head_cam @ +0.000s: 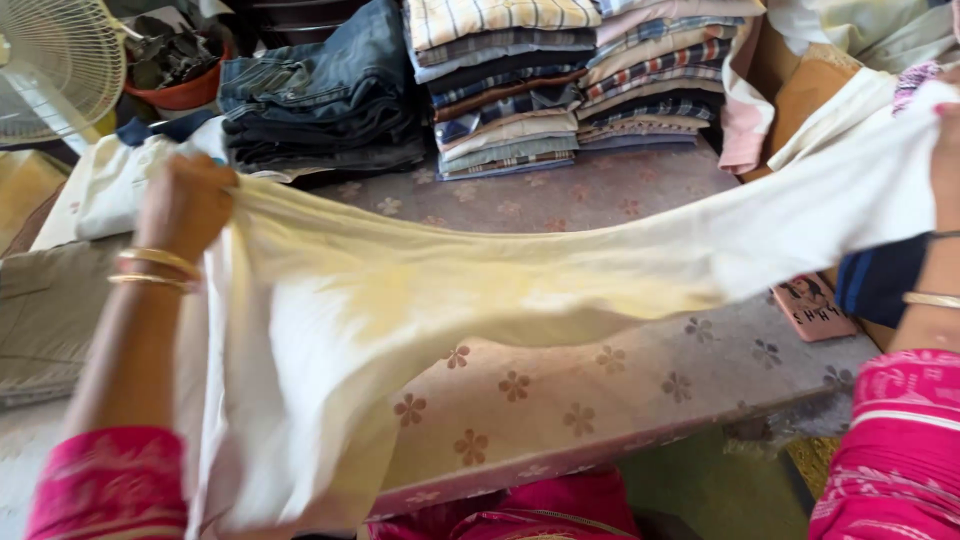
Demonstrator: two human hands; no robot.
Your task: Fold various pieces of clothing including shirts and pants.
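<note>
Stretching a pale yellow cloth (480, 290) sideways over the tabletop (600, 400): I've got my left hand (185, 205) fisted on one end, right hand (945, 160) pinching the other, slightly higher.

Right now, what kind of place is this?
Probably a laundry or ironing workroom: both hands stretch a pale cloth over a padded flowered table, with stacks of folded shirts and jeans behind.

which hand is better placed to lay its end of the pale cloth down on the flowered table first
Probably the left hand: it grips the pale cloth low, just above the flowered table. The right hand holds its end at the frame edge, out past the table's side.
</note>
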